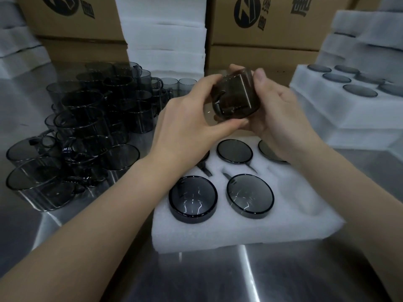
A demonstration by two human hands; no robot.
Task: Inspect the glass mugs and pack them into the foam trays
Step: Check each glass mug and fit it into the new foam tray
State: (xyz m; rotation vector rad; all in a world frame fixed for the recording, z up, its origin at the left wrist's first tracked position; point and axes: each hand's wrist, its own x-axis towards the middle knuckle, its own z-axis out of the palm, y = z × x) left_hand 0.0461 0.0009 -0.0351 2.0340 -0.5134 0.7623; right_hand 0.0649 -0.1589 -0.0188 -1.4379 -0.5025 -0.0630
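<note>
Now 1 smoky-grey glass mug (234, 95), on its side w/ handle toward camera, is held above foam tray (218, 234). Left hand (185, 125) & right hand (281, 118) both curl fingers round it. 5 packed mugs (193, 198) sit in tray, rims up. Loose mugs (82, 118) piled at left.

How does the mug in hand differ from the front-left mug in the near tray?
The held mug is raised, tipped sideways between left hand and right hand; the front-left mug sits sunk in the foam tray. The held mug shows wall and handle; the front-left mug only a round top. Both are smoky glass.
</note>
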